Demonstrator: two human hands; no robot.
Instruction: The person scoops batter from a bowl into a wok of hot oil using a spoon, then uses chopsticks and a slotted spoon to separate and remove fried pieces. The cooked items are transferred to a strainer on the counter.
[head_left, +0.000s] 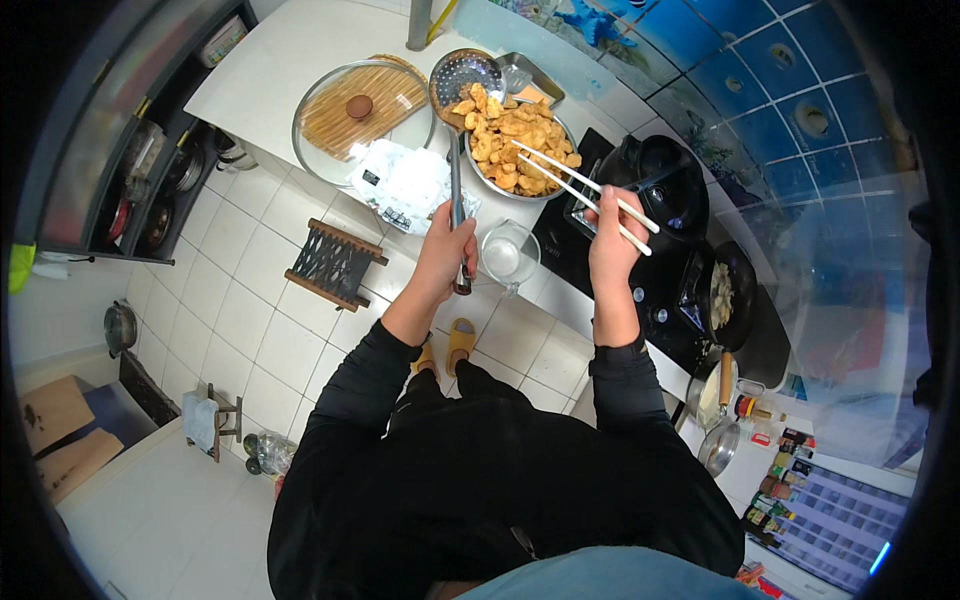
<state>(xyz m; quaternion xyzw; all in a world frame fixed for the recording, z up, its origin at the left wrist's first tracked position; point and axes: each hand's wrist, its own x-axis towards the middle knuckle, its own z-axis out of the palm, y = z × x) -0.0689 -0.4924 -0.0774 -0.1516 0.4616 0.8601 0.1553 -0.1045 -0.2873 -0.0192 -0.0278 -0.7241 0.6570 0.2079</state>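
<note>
My left hand (444, 251) grips the long handle of a metal skimmer (463, 73). The perforated head, with some fried pieces at its near edge, is at the rim of a round metal bowl (484, 178). Golden fried pieces (529, 135) are heaped in that bowl. White chopsticks (574, 178) are held in my right hand (615, 225), their tips over the heap. Just right of my left hand stands a clear measuring jug (510, 253) at the counter's edge.
A glass lid (358, 106) and a white plastic bag (401, 184) lie left of the bowl. On the black stove (577, 262) are a dark pot (671, 180) and a wok (739, 300) with pale food. A stool (335, 264) stands on the floor.
</note>
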